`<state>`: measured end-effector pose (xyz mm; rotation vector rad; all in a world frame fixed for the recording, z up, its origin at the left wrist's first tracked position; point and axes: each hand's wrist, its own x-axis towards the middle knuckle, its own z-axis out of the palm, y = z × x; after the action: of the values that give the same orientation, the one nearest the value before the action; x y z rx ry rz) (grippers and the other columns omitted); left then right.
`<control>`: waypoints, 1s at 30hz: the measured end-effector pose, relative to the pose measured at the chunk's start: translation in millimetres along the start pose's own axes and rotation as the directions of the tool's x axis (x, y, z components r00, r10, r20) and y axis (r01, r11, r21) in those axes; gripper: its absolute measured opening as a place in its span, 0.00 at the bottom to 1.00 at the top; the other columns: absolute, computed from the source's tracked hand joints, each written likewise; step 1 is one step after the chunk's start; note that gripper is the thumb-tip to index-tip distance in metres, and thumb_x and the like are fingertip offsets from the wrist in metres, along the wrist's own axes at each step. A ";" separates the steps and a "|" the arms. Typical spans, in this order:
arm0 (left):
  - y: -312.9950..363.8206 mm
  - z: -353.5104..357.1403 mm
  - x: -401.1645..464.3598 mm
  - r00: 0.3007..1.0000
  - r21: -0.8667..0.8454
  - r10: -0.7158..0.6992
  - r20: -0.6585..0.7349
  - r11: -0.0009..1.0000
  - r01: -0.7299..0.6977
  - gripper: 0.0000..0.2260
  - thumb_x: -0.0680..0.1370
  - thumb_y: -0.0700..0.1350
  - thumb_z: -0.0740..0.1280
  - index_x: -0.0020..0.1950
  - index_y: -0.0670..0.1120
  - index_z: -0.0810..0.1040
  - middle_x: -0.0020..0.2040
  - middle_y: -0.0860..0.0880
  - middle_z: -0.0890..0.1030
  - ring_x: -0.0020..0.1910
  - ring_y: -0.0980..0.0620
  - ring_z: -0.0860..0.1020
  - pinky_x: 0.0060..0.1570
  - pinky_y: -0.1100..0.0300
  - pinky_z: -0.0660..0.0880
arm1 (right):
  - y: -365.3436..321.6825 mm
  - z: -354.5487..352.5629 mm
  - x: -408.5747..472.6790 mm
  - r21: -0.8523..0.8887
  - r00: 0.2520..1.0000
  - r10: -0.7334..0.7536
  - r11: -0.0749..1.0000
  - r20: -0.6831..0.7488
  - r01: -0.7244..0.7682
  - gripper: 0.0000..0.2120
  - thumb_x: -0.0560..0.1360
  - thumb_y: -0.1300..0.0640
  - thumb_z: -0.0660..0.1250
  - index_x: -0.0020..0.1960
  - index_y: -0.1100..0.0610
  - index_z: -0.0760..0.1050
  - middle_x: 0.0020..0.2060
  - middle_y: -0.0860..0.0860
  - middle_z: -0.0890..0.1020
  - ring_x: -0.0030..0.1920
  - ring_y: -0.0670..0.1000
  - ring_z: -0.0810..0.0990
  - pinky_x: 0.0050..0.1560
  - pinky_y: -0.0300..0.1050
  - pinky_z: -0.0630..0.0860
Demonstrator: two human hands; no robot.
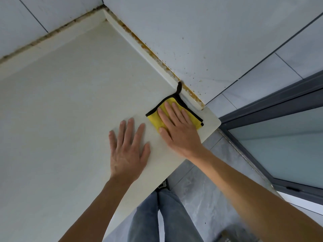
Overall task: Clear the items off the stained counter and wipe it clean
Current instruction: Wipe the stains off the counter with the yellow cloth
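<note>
Here, right hand flat, fingers straight and a bit spread, pressing down on the folded yellow cloth with black trim. Not pinching it. Sits near the far right corner of the pale, smooth stone counter, just beside the raised back ledge with its brown grime line. Probably soft, light and floppy, likely to bunch up; best held under a flat palm in the middle. Left hand spread flat on bare counter just beside it, holding nothing. Blue jeans and grey floor tiles below.
</note>
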<state>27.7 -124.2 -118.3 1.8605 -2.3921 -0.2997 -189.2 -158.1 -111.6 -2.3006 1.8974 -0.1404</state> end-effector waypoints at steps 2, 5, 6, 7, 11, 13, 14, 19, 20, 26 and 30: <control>-6.5 -1.8 -2.8 1.000 -0.025 -0.006 0.003 1.000 0.006 0.28 0.87 0.60 0.51 0.85 0.51 0.59 0.87 0.46 0.54 0.87 0.45 0.47 0.84 0.37 0.49 | 5.1 -0.6 -12.3 -0.008 0.998 -0.064 0.998 0.024 0.064 0.29 0.87 0.44 0.51 0.85 0.51 0.54 0.85 0.52 0.52 0.85 0.52 0.47 0.84 0.54 0.48; -19.3 -0.1 -12.1 0.999 -0.029 -0.016 -0.027 0.999 0.016 0.28 0.87 0.59 0.51 0.85 0.49 0.60 0.87 0.46 0.54 0.87 0.45 0.48 0.84 0.39 0.51 | 7.2 -2.9 3.9 0.003 0.999 -0.032 0.999 0.034 0.032 0.29 0.86 0.44 0.52 0.85 0.50 0.54 0.85 0.51 0.53 0.85 0.51 0.47 0.84 0.55 0.49; -22.2 1.8 -14.6 0.999 -0.013 -0.011 -0.038 1.000 0.011 0.28 0.87 0.58 0.51 0.85 0.49 0.60 0.87 0.46 0.54 0.87 0.44 0.48 0.84 0.39 0.51 | 4.6 -3.3 17.0 0.015 1.000 -0.004 1.000 0.029 0.003 0.29 0.86 0.45 0.52 0.85 0.50 0.54 0.85 0.51 0.53 0.85 0.52 0.47 0.84 0.55 0.50; -24.0 4.0 -16.2 0.999 0.000 -0.005 -0.051 1.000 0.005 0.28 0.87 0.58 0.52 0.85 0.49 0.60 0.87 0.46 0.54 0.87 0.44 0.48 0.84 0.39 0.50 | 0.4 -3.3 31.2 0.029 0.999 0.025 0.999 0.027 -0.026 0.29 0.86 0.45 0.53 0.85 0.50 0.54 0.85 0.51 0.52 0.85 0.52 0.47 0.84 0.55 0.49; -24.2 7.6 -15.4 0.997 -0.005 -0.004 -0.075 1.000 0.004 0.28 0.87 0.58 0.53 0.85 0.50 0.61 0.87 0.46 0.55 0.87 0.44 0.49 0.84 0.40 0.48 | -18.9 -1.4 66.1 0.016 0.998 0.056 0.998 0.024 -0.056 0.29 0.86 0.45 0.52 0.85 0.51 0.53 0.85 0.53 0.52 0.85 0.54 0.48 0.84 0.55 0.46; -24.8 6.3 -16.9 0.998 -0.007 -0.002 -0.064 1.000 0.001 0.28 0.87 0.58 0.53 0.85 0.50 0.60 0.87 0.46 0.54 0.87 0.44 0.48 0.84 0.40 0.47 | -22.1 -2.6 58.0 0.008 0.999 -0.010 1.000 0.031 0.010 0.29 0.86 0.46 0.53 0.85 0.52 0.54 0.85 0.54 0.53 0.85 0.55 0.49 0.84 0.56 0.49; -24.9 5.6 -17.1 0.998 -0.009 -0.003 -0.060 1.000 0.003 0.28 0.87 0.58 0.53 0.86 0.50 0.60 0.87 0.46 0.54 0.87 0.44 0.48 0.85 0.40 0.47 | -21.8 -3.3 50.2 0.007 0.997 -0.064 0.998 0.039 0.063 0.29 0.86 0.46 0.53 0.85 0.52 0.55 0.85 0.53 0.54 0.85 0.54 0.48 0.83 0.57 0.50; -23.1 3.2 -16.4 0.997 -0.043 -0.024 -0.069 0.999 0.021 0.28 0.86 0.58 0.55 0.85 0.50 0.62 0.87 0.46 0.55 0.87 0.45 0.49 0.84 0.40 0.49 | -10.9 -21.9 37.7 0.150 0.998 -0.039 0.988 0.043 0.032 0.29 0.85 0.42 0.57 0.83 0.49 0.59 0.84 0.50 0.58 0.84 0.51 0.51 0.82 0.52 0.52; -23.1 2.9 -16.3 0.997 -0.048 -0.024 -0.071 0.999 0.020 0.28 0.86 0.58 0.55 0.85 0.50 0.63 0.87 0.46 0.56 0.87 0.44 0.50 0.84 0.40 0.50 | -9.1 -27.7 41.0 0.141 0.999 0.037 0.989 -0.009 -0.035 0.28 0.85 0.44 0.59 0.82 0.52 0.62 0.81 0.52 0.64 0.82 0.54 0.59 0.80 0.52 0.59; -22.9 1.9 -16.1 0.997 -0.065 -0.031 -0.074 0.998 0.026 0.28 0.86 0.58 0.57 0.84 0.50 0.64 0.87 0.46 0.56 0.87 0.45 0.50 0.84 0.40 0.51 | -3.0 -47.4 65.2 -0.018 0.964 0.258 0.966 0.063 -0.257 0.27 0.83 0.39 0.60 0.72 0.59 0.70 0.62 0.57 0.80 0.64 0.58 0.78 0.61 0.54 0.76; -23.9 4.4 -16.7 0.996 -0.059 -0.027 -0.079 0.998 0.023 0.28 0.86 0.58 0.57 0.85 0.50 0.63 0.87 0.47 0.55 0.87 0.45 0.50 0.83 0.39 0.52 | -6.9 -47.4 74.7 0.024 0.956 0.288 0.957 0.061 -0.290 0.24 0.80 0.37 0.64 0.60 0.57 0.76 0.51 0.54 0.83 0.55 0.57 0.81 0.54 0.53 0.76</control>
<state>53.6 -113.3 -126.9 1.8426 -2.2848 -0.2878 -176.3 -232.9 -65.8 -1.9558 2.1569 -0.0689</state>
